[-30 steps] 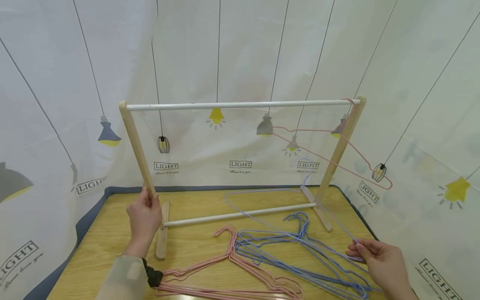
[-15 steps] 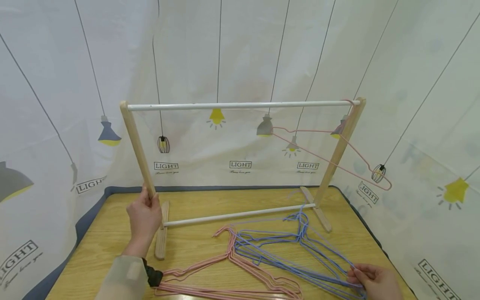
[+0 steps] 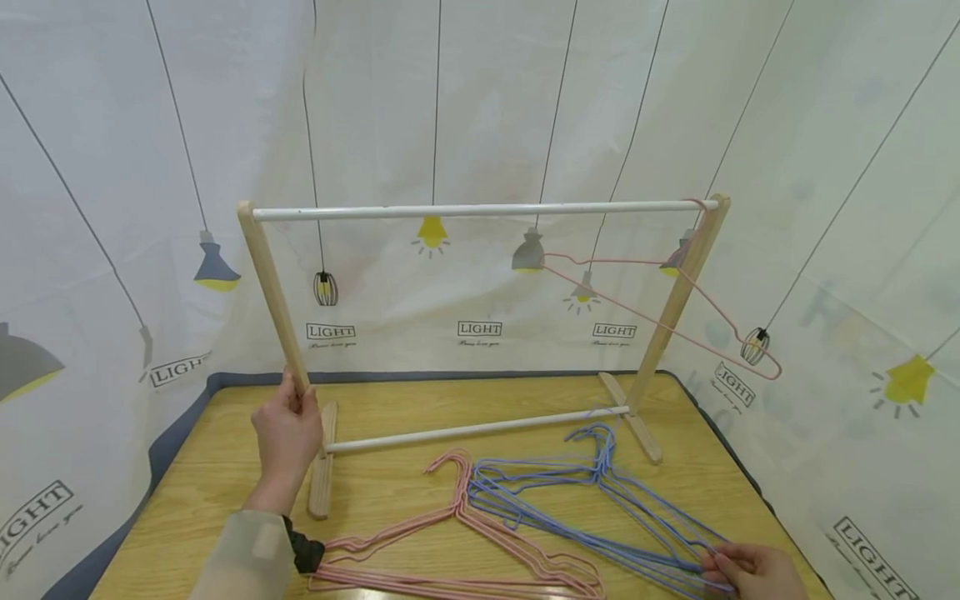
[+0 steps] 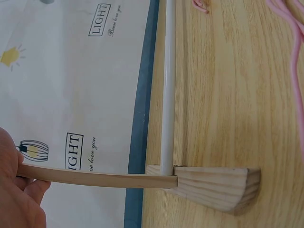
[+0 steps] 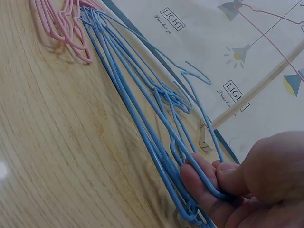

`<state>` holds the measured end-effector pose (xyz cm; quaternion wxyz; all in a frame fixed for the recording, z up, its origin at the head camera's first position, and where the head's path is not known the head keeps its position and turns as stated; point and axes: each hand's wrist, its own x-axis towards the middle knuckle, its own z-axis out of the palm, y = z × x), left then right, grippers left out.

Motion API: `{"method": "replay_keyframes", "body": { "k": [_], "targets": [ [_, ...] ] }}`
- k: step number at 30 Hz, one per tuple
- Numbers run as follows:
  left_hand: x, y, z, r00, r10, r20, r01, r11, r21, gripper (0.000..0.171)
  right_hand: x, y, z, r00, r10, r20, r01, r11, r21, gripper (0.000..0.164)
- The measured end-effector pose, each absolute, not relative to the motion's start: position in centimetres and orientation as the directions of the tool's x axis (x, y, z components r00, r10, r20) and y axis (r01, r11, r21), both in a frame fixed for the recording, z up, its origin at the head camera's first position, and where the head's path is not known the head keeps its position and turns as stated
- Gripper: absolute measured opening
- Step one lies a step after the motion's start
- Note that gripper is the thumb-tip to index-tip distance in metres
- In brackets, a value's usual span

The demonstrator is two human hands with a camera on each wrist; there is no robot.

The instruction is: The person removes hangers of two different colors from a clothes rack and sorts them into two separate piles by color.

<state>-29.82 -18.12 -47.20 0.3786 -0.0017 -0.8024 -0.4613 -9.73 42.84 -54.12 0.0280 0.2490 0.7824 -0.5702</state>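
Note:
My left hand (image 3: 287,433) grips the left wooden upright (image 4: 95,179) of a small garment rack, just above its foot. At the lower right, my right hand (image 3: 753,571) pinches the end of a blue hanger (image 5: 204,114) between thumb and fingers. That hanger is tilted over a pile of blue hangers (image 3: 555,479) on the table, its hook near the rack's lower bar. Left of the pile lies a stack of pink hangers (image 3: 461,500). One pink hanger (image 3: 611,261) hangs by its hook at the right end of the top rail (image 3: 480,210).
The rack's lower white bar (image 3: 480,430) runs between two wooden feet, behind the piles. The wood-grain table (image 3: 202,492) has a dark blue edge, and a pale curtain (image 3: 390,100) printed with lamps surrounds it at the back and sides.
My right hand has come down with the blue hanger, from above the blue pile to close over it. My left hand keeps its grip on the upright.

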Motion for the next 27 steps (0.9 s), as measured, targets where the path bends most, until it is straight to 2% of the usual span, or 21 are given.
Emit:
{"method": "replay_keyframes", "body": {
  "k": [4, 7, 14, 17, 21, 23, 27],
  "targets": [
    [-29.8, -18.2, -47.2, -0.717, -0.343, 0.607, 0.358, 0.566, 0.742, 0.031, -9.7, 43.1, -54.5, -0.874, 0.344, -0.342, 0.430, 0.224, -0.874, 0.020],
    [-29.9, -18.2, -47.2, -0.716, -0.341, 0.609, 0.365, 0.561, 0.743, 0.032, -9.8, 43.1, -54.2, -0.880, 0.335, -0.336, 0.436, 0.291, -0.852, 0.021],
    [-29.8, -18.1, -47.2, -0.727, -0.344, 0.594, 0.355, 0.551, 0.755, 0.032, -10.0, 43.5, -52.3, -0.951, 0.243, -0.192, 0.308, 0.678, -0.668, 0.025],
    [-29.6, -18.0, -47.1, -0.737, -0.344, 0.582, 0.347, 0.546, 0.762, 0.034, -10.2, 43.7, -51.3, -0.963, 0.221, -0.155, 0.268, 0.725, -0.634, 0.030],
    [-29.4, -17.9, -47.0, -0.746, -0.341, 0.572, 0.345, 0.537, 0.770, 0.036, -10.5, 43.8, -49.4, -0.972, 0.209, -0.109, 0.229, 0.725, -0.649, 0.034],
    [-29.4, -18.0, -47.0, -0.746, -0.342, 0.571, 0.344, 0.536, 0.771, 0.035, -10.7, 43.7, -48.0, -0.977, 0.209, -0.039, 0.185, 0.746, -0.640, 0.033],
    [-29.5, -18.0, -47.1, -0.741, -0.344, 0.576, 0.348, 0.537, 0.768, 0.033, -11.7, 43.4, -45.0, -0.944, 0.233, 0.235, 0.048, 0.799, -0.599, 0.029]
  ]
}}
